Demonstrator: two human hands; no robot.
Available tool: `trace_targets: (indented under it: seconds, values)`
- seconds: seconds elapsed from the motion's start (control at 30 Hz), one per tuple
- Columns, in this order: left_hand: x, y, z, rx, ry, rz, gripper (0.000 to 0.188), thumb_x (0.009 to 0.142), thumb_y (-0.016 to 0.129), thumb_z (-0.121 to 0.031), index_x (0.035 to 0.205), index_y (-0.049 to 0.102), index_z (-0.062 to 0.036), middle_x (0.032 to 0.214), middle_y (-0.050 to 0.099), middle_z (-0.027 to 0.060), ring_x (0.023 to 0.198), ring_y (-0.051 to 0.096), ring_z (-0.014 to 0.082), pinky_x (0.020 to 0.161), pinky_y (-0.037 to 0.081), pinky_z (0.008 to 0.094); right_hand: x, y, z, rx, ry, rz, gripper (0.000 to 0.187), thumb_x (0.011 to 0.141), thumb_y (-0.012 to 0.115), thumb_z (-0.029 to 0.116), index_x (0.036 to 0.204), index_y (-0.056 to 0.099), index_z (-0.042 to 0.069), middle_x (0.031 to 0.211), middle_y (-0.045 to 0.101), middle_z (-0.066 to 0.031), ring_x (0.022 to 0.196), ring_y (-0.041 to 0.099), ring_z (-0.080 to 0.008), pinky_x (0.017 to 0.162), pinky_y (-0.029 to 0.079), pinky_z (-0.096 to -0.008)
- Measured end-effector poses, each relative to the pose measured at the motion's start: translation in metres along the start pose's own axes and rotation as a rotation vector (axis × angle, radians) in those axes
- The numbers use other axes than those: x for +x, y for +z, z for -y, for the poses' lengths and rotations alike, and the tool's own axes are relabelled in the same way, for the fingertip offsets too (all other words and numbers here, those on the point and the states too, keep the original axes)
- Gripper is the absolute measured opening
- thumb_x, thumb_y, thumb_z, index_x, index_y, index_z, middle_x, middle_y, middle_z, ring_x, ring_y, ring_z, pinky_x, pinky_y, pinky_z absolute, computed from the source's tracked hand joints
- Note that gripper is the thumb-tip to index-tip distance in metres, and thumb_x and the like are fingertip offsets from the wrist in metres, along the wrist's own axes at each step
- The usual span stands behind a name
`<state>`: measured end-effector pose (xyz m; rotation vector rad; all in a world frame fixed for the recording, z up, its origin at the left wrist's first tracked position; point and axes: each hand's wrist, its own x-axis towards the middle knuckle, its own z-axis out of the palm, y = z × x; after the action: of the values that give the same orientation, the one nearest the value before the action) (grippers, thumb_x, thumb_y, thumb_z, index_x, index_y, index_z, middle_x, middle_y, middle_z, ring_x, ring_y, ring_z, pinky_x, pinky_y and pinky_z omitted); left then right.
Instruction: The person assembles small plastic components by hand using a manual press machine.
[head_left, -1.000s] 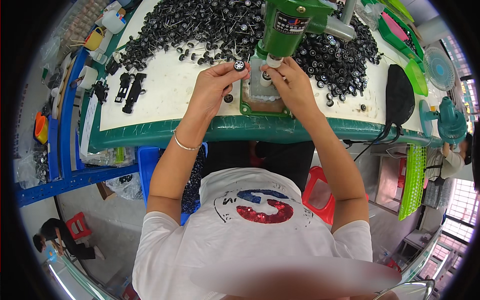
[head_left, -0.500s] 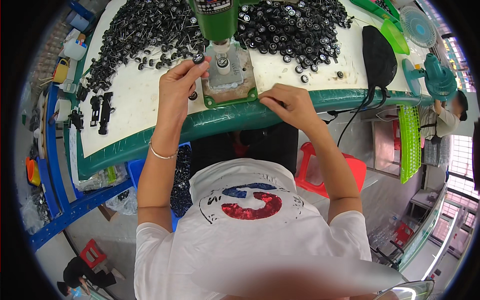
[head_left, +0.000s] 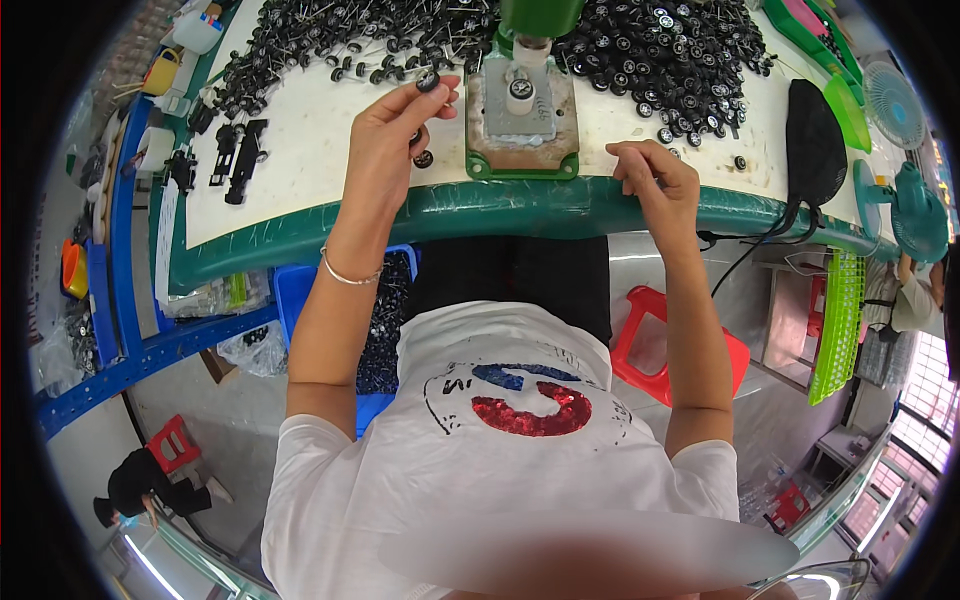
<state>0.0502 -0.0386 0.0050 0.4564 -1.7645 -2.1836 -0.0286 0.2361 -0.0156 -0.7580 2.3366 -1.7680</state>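
Observation:
My left hand (head_left: 385, 135) pinches a small black toy wheel (head_left: 428, 81) with a silvery hub between thumb and fingers, left of the green press (head_left: 540, 18). Another dark wheel shows by its curled fingers; I cannot tell whether it is held. A loose wheel (head_left: 424, 159) lies on the table just beside that hand. Under the press ram, a wheel (head_left: 520, 89) sits hub up on a white post above the metal base plate (head_left: 480, 118). My right hand (head_left: 658, 185) hovers at the table's front edge, right of the press, fingers curled; what they hold, if anything, is hidden.
Heaps of wheels on axles (head_left: 350, 40) and loose wheels (head_left: 650, 60) cover the back of the table. Black toy chassis parts (head_left: 243, 162) lie at the left. A black cap-like cloth (head_left: 815, 145) and small fans (head_left: 893, 105) are at the right. A red stool (head_left: 735, 365) stands below.
My right hand has moved away from the press base to the right. My left hand keeps its wheel beside the press. The whole view has shifted, with the table now higher and further right.

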Motion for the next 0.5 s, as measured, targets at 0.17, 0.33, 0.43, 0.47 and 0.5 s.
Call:
trace_targets:
  seconds: [0.17, 0.33, 0.43, 0.47, 0.5]
  values:
    - [-0.001, -0.007, -0.002, -0.028, 0.032, -0.008, 0.016, 0.088, 0.065, -0.013, 0.098, 0.07, -0.0006, 0.099, 0.07, 0.0055, 0.079, 0.061, 0.0051, 0.049, 0.031, 0.0168, -0.01, 0.007, 0.004, -0.033, 0.01, 0.049, 0.017, 0.092, 0.06, 0.015, 0.093, 0.072, 0.003, 0.068, 0.061, -0.0004, 0.056, 0.049, -0.0035, 0.052, 0.039, -0.0191]
    - [-0.004, -0.01, -0.001, -0.047, 0.032, 0.004, 0.018, 0.088, 0.065, -0.013, 0.1, 0.069, -0.0006, 0.099, 0.07, 0.0056, 0.08, 0.062, 0.006, 0.05, 0.032, 0.0171, -0.028, 0.021, 0.011, -0.06, -0.051, 0.278, 0.015, 0.089, 0.063, 0.015, 0.091, 0.07, 0.002, 0.073, 0.064, -0.0058, 0.061, 0.057, -0.0141, 0.057, 0.045, -0.0261]
    - [-0.004, -0.013, 0.0, -0.049, 0.024, -0.01, 0.019, 0.088, 0.065, -0.013, 0.101, 0.069, 0.0, 0.098, 0.07, 0.0058, 0.08, 0.062, 0.0064, 0.05, 0.032, 0.0172, -0.058, 0.056, -0.009, -0.122, -0.098, 0.664, 0.014, 0.084, 0.064, 0.016, 0.087, 0.068, 0.002, 0.083, 0.066, -0.0123, 0.072, 0.064, -0.0291, 0.066, 0.05, -0.0379]
    - [-0.005, -0.014, -0.001, -0.044, 0.021, -0.021, 0.02, 0.088, 0.065, -0.013, 0.102, 0.069, 0.0004, 0.097, 0.07, 0.006, 0.08, 0.061, 0.0065, 0.05, 0.032, 0.0172, -0.061, 0.067, -0.025, -0.12, -0.103, 0.669, 0.014, 0.084, 0.064, 0.016, 0.087, 0.068, 0.002, 0.083, 0.066, -0.0123, 0.072, 0.064, -0.0291, 0.066, 0.05, -0.0379]
    - [-0.008, -0.016, -0.002, -0.043, 0.024, -0.028, 0.02, 0.088, 0.065, -0.013, 0.102, 0.069, 0.0004, 0.097, 0.07, 0.006, 0.08, 0.061, 0.0065, 0.05, 0.032, 0.0172, -0.066, 0.078, -0.042, -0.2, -0.044, 0.731, 0.015, 0.085, 0.063, 0.016, 0.088, 0.068, 0.003, 0.085, 0.066, -0.013, 0.076, 0.064, -0.0303, 0.069, 0.05, -0.0394]
